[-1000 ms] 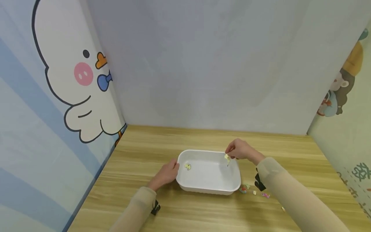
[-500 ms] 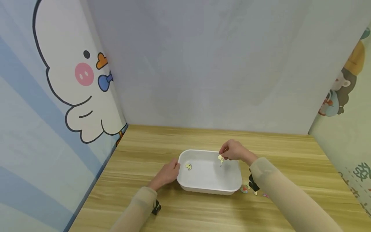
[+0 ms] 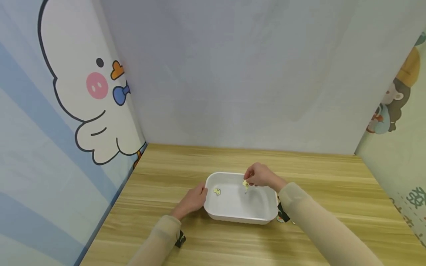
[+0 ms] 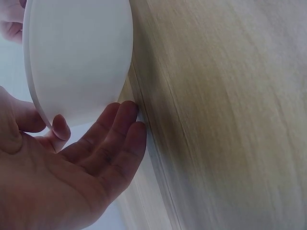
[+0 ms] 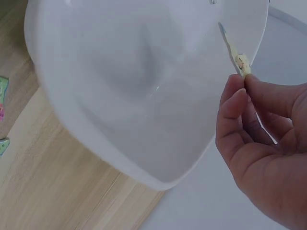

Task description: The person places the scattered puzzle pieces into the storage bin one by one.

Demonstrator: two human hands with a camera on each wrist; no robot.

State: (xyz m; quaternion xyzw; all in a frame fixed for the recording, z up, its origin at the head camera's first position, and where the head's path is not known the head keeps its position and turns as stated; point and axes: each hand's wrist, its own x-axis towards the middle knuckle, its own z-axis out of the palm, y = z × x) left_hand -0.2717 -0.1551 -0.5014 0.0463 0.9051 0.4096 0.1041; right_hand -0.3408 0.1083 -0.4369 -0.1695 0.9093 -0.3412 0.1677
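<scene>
A white rectangular tray (image 3: 237, 218) stands on the wooden table. My left hand (image 3: 192, 199) holds its left end, thumb at the rim; in the left wrist view the other fingers of the left hand (image 4: 91, 163) extend below, beside the tray wall. My right hand (image 3: 261, 174) is over the tray's back right part. Between thumb and forefinger it pinches a small flat yellow cutout piece (image 3: 246, 184), which hangs down, apart from the tray floor. In the right wrist view this cutout piece (image 5: 241, 62) appears nearly edge-on. Another yellow piece (image 3: 217, 191) lies inside the tray at the left.
Small colourful pieces (image 3: 280, 219) lie on the table (image 3: 206, 244) just right of the tray, partly hidden by the right forearm. Green bits (image 5: 4, 146) show at the right wrist view's left edge. A grey-white backdrop (image 3: 233, 92) rises behind, with printed cloths on both sides.
My right hand has moved left over the tray with the yellow piece, and slightly lower. The right sleeve now covers more of the loose pieces. My left hand keeps its place on the tray.
</scene>
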